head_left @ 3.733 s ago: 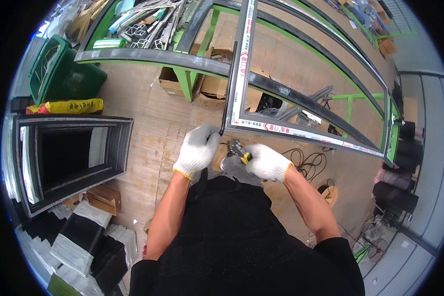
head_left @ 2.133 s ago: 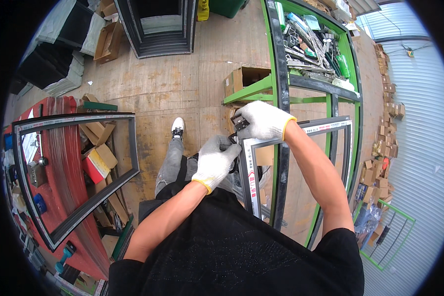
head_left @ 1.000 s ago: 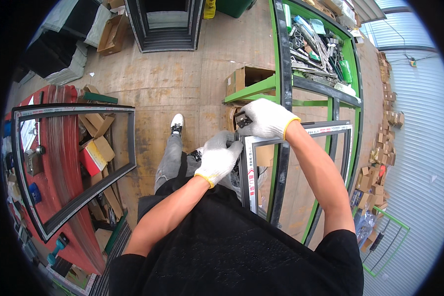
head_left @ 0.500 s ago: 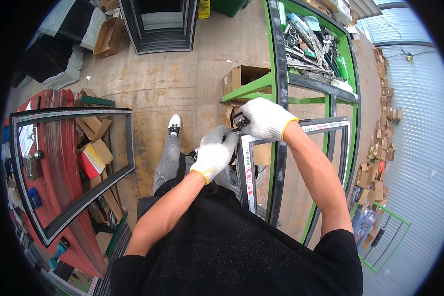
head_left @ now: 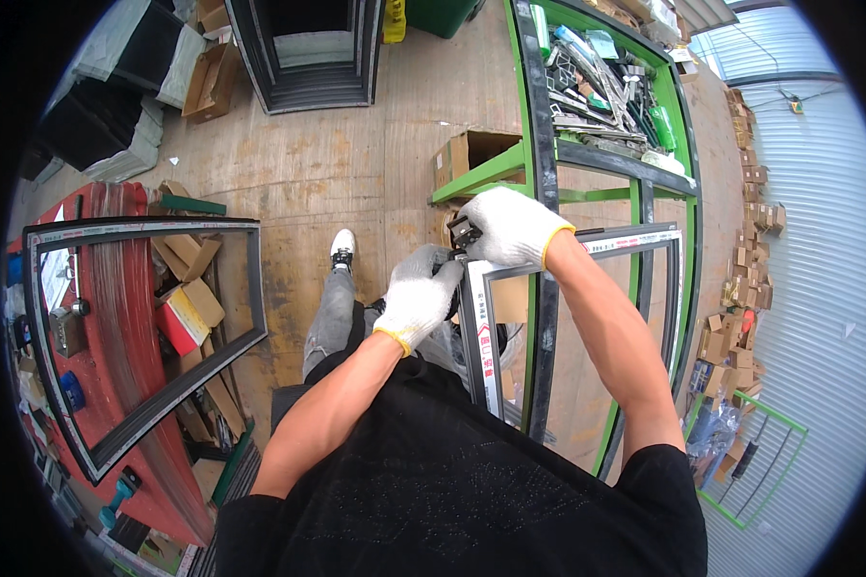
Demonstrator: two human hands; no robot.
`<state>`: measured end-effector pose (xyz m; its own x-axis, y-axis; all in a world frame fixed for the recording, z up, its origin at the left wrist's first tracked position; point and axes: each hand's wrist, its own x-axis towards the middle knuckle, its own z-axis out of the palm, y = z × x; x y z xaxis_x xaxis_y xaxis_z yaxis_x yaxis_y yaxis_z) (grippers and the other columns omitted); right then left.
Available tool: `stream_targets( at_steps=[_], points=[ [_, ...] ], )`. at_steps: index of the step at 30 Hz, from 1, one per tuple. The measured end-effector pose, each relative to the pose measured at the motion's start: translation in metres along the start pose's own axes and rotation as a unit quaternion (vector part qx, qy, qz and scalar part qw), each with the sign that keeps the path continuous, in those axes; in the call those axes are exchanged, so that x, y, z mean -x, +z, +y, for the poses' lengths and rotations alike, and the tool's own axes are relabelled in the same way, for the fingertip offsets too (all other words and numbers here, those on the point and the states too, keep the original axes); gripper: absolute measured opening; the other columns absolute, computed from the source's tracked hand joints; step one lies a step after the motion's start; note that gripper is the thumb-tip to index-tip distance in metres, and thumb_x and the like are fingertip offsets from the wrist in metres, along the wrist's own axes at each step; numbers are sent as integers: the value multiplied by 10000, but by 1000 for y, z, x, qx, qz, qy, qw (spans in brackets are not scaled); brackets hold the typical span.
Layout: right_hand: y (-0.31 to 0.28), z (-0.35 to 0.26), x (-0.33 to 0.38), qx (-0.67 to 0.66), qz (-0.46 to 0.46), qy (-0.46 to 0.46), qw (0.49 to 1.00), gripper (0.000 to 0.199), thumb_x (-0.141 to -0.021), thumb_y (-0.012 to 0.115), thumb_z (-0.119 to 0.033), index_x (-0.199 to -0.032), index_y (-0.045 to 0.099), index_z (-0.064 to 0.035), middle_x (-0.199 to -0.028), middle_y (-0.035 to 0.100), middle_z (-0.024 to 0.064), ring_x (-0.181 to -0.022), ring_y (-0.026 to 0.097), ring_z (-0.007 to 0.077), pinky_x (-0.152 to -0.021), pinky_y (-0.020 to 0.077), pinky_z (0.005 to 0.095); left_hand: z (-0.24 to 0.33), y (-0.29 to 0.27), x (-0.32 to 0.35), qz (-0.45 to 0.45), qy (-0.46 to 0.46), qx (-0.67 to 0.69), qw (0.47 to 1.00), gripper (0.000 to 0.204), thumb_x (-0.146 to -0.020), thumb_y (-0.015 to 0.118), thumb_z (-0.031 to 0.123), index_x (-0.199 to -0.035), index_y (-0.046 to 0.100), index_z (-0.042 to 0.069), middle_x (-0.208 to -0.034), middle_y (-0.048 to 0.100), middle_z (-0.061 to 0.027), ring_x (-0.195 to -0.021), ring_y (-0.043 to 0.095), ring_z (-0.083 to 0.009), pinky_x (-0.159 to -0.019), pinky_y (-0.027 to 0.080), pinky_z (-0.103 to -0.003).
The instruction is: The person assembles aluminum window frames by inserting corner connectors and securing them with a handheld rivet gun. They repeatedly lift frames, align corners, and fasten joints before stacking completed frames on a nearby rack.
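At corner of grey rectangular metal frame (head_left: pixel 484 338): your white-knit-gloved right hand (head_left: pixel 515 228), gripping a dark hand tool (head_left: pixel 464 234).
White-knit-gloved left hand (head_left: pixel 420 294): curled beside your right; whether it grips anything, cannot tell.
Frame: across green steel rack (head_left: pixel 541 125).

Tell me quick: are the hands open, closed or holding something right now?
Left hand: fingers bent at the corner of the frame; whether it grips anything cannot be told.
Right hand: closed around a dark tool at that corner.

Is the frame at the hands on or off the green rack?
On: the frame lies across the dark bars of the green rack, one side jutting past them.
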<state>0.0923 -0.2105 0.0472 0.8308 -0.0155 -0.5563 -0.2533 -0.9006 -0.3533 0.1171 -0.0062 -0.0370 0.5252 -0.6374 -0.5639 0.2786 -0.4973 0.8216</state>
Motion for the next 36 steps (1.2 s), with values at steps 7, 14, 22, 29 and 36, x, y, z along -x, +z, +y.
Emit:
stream_targets(
  at_steps=[7,14,22,29,36],
  points=[
    [-4,-9,6,12,36,21,999,334,-822,782,-276,-983,786,16,-984,753,293,-983,738,467,-895,596,502,20,-22,-2,-90,-35,89,991,374,-1010,710,241,-1242,724,-52,-958,758,-120,-817,708,-201,-766,572,-348],
    [-10,-28,112,-239,296,106,919,275,-910,799,-170,-1123,766,-1,-859,737,160,-812,733,257,-771,580,378,76,-60,-36,-196,-9,-102,975,455,-1057,647,326,-1352,713,-13,-1089,742,-79,-924,679,-137,-844,572,-313],
    [78,-117,190,-502,351,188,767,209,-909,787,6,-1111,776,-45,-1057,815,67,-872,739,127,-803,593,288,117,-33,-113,-490,-17,-281,825,389,-1051,640,341,-1176,752,-9,-937,723,-71,-806,703,-151,-742,585,-318],
    [146,-213,102,-610,414,346,580,162,-927,830,-121,-1077,796,-70,-872,762,70,-752,673,149,-727,570,335,129,0,-177,-691,-153,-323,628,433,-1010,676,232,-1312,664,-79,-1020,780,-152,-798,763,-202,-752,645,-335],
    [154,-262,-56,-616,547,459,333,248,-955,828,-241,-1049,770,-19,-835,748,114,-755,653,134,-729,558,357,133,22,-179,-739,-139,-412,515,326,-954,737,149,-1179,707,-86,-983,798,-166,-710,734,-198,-662,617,-325]
  ],
)
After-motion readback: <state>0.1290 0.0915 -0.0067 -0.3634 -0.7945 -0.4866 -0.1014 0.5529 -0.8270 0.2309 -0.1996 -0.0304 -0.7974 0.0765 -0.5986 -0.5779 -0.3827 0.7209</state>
